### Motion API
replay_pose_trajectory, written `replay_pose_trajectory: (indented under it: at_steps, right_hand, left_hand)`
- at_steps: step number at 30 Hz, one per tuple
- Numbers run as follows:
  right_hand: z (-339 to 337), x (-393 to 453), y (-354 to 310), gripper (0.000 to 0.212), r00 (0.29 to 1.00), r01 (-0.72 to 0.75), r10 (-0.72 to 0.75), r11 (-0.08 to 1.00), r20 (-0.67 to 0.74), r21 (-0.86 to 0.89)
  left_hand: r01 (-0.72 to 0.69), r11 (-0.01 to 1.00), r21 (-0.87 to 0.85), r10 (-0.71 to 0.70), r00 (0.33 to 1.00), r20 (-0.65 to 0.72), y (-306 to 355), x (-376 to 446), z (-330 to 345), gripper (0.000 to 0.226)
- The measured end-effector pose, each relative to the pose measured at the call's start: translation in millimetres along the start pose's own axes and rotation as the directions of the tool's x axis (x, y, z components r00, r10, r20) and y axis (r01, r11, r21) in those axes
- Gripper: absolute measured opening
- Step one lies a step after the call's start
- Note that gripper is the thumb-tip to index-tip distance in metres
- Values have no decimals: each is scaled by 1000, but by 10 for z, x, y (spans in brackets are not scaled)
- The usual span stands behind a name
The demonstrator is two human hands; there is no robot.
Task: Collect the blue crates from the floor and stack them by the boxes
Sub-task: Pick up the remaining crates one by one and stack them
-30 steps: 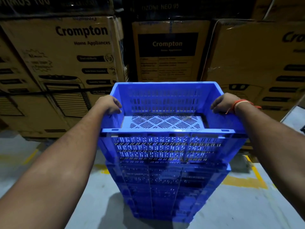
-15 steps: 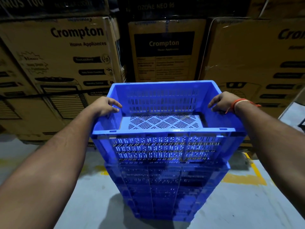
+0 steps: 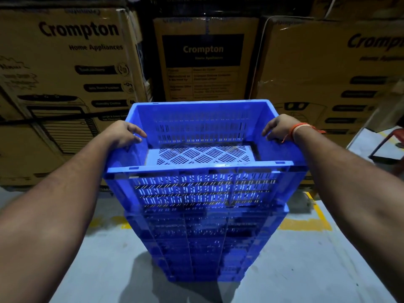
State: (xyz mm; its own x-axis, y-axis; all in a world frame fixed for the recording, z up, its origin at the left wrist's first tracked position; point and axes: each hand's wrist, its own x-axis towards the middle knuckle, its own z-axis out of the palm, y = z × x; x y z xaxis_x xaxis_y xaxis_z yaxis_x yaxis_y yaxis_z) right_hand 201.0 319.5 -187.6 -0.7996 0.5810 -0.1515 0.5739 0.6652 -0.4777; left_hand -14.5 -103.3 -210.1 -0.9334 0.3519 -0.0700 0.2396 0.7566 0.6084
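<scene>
An empty blue slotted crate [image 3: 203,186] sits on top of a stack of blue crates [image 3: 209,243] that stands on the grey floor in front of the cardboard boxes. My left hand [image 3: 122,134] grips the top crate's left rim, fingers curled over the edge. My right hand [image 3: 278,130], with an orange thread at the wrist, grips the right rim the same way. The top crate sits slightly askew, shifted left of the stack below.
Large Crompton cardboard boxes [image 3: 65,84] form a wall right behind the stack, with another box [image 3: 205,60] in the middle and one at the right [image 3: 332,75]. Yellow floor lines [image 3: 306,224] run beneath. A red-framed object [image 3: 391,145] stands at the far right.
The top crate has shifted a little to the left and settled lower onto the stack. Both hands keep their hold on the rims.
</scene>
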Motion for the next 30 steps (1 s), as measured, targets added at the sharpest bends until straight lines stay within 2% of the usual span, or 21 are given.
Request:
replay_pose_trajectory:
  at_steps: [16,30]
  right_hand:
    - [-5,194,37,21,999,36,-34,993,21,-116]
    - [-6,91,12,21,999,19,-15,993,33,-117]
  left_hand:
    - [-11,1000,2,11,999,-31,2,-88,47,17]
    - [-34,999,36,35,999,-17,16,-87,22,19]
